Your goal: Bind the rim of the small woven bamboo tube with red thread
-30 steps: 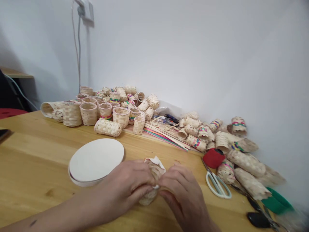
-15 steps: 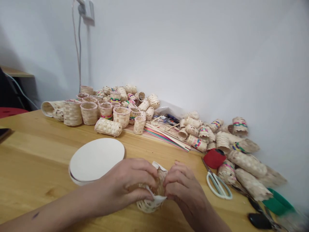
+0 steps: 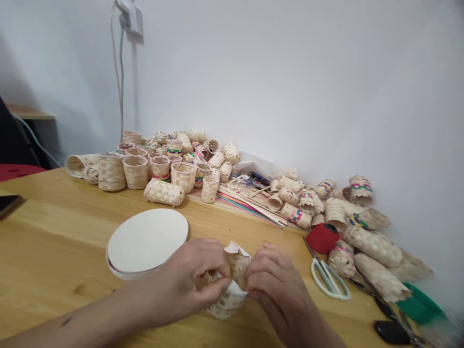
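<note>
A small woven basket (image 3: 225, 305) with a white strip along its rim (image 3: 235, 290) is held between my hands near the table's front edge, its opening facing up. My left hand (image 3: 197, 275) pinches the rim on the left side with thumb and fingertips. On the right, my right hand (image 3: 270, 278) has its fingers bent over the rim, pressed against the basket. The fingers hide parts of the strip and of the basket's sides.
Left of the basket lies a white oval lid or dish (image 3: 148, 239). Many woven baskets (image 3: 136, 171) and coloured strips (image 3: 250, 208) line the wall. White-handled scissors (image 3: 329, 280), a red object (image 3: 322, 238) and a green bowl (image 3: 420, 304) are at right.
The fingers of my left hand have closed into a pinch at the rim, and more of the basket's inside shows. My right hand has hardly moved. The view has shifted slightly.
</note>
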A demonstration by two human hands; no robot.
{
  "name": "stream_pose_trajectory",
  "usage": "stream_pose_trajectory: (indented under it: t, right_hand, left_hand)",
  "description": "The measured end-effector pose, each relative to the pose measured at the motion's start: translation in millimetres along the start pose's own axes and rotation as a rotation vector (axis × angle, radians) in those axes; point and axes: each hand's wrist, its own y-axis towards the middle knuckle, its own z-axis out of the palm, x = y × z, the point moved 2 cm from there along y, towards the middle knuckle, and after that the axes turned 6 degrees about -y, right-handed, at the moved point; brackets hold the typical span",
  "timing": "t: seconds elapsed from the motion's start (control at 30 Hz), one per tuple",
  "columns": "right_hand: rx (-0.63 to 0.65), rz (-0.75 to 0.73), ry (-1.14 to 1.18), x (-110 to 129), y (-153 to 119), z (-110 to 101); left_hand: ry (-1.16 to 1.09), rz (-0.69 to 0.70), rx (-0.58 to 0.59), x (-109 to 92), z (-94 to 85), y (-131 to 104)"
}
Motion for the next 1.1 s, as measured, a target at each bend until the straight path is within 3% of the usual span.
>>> stream_pose_trajectory:
  t: [0.17, 0.3, 0.73, 1.1]
  right_hand:
    - [-0.131, -0.057, -0.140, 7.8, -0.3, 2.0]
    - [-0.202, -0.014, -0.168, 16.2, 5.0, 8.9]
    - [-0.040, 0.002, -0.084, 5.4, -1.6, 14.3]
    - [-0.011, -0.026, -0.011, 7.1, -0.3, 9.6]
  left_hand:
    - [-0.008, 0.011, -0.039, 0.8, 2.3, 0.6]
    - [-0.003, 0.024, -0.057, -0.2, 2.8, 0.3]
    - [-0.305, 0.117, 0.119, 12.0, -8.2, 7.2]
    - [-0.191, 0.003, 0.030, 0.0, -3.5, 6.8]
